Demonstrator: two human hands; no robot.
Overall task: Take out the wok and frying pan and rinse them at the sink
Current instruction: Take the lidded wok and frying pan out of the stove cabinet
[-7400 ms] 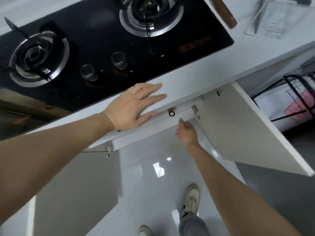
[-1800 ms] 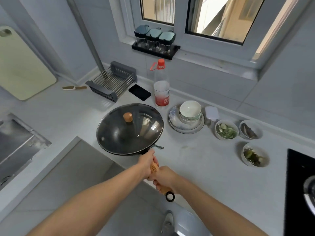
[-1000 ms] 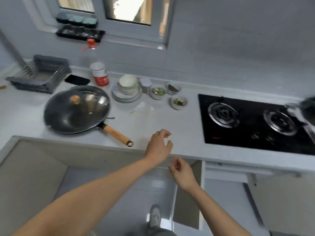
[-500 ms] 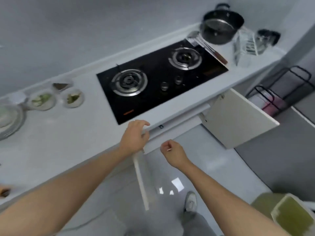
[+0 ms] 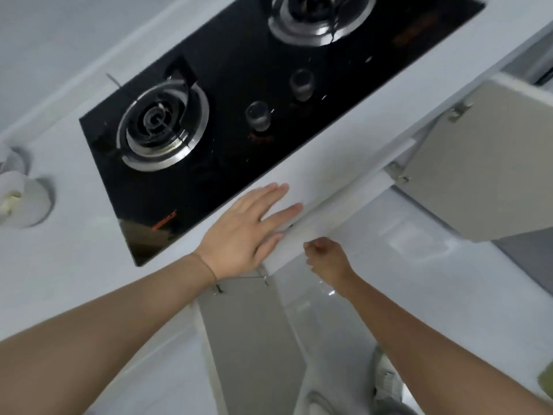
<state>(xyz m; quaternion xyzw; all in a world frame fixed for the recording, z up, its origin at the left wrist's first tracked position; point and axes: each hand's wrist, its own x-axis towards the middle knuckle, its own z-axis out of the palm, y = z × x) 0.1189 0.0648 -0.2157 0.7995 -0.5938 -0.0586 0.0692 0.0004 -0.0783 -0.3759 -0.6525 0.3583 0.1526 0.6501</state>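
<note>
A: White worktop filled the shot, running from lower left to upper right, with the black glass hob set into it along the same line.

B: And below the edge?

A: Two grey cupboard doors stood swung out: the right door broad at the frame's right, the left door seen nearly edge-on below the wrist.

B: The hands, then?

A: The left hand lay flat on the worktop's front edge, palm down, fingers straight and together, pointing to the upper right, holding nothing. The right hand was lower, just under the worktop's lip, fingers curled in; what they closed on, if anything, I couldn't tell.

B: Wok or frying pan anywhere?

A: Neither showed in this view.

B: Anything to read?

A: A small orange mark sat on the hob's near corner, too blurred to make out.

B: Smaller bits?

A: Two burners, the left burner whole and the right burner cut by the top edge, then two knobs between them and the hob's front edge. A pale dish sat at far left, and a shoe on the floor.
</note>
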